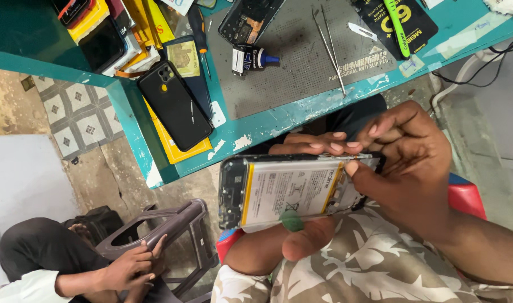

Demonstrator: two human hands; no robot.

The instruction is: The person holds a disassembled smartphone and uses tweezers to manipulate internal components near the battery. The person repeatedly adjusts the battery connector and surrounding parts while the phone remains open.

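Lower left, off the table: another person's hands (134, 268) resting on a grey plastic stool (166, 233) on the floor.

Near the left corner of the teal table (279, 120): a black phone (175, 105) lying back-up over a yellow card, its lower end just past the front edge. Further along, on the grey anti-slip mat (290, 67): a small glue bottle with a blue tip (253, 58), another opened phone (248, 19) at the far edge, and thin metal tweezers (329, 47).

Below the front edge, over the lap and clear of the table: an opened phone with its white battery exposed (293, 191), held level. Left hand (301, 235) under it, fingers wrapped along the far long side and thumb beneath the near side, pinning a small green pick (291, 220) against the frame. Right hand (413, 163) at the right end, fingers closed narrowly, thumb pressing at the battery's edge beside the bare board.

Likely risks: a bent or pierced battery from hard levering at that edge; a torn flex cable near the thumb; a drop to the floor, with nothing underneath but the lap.
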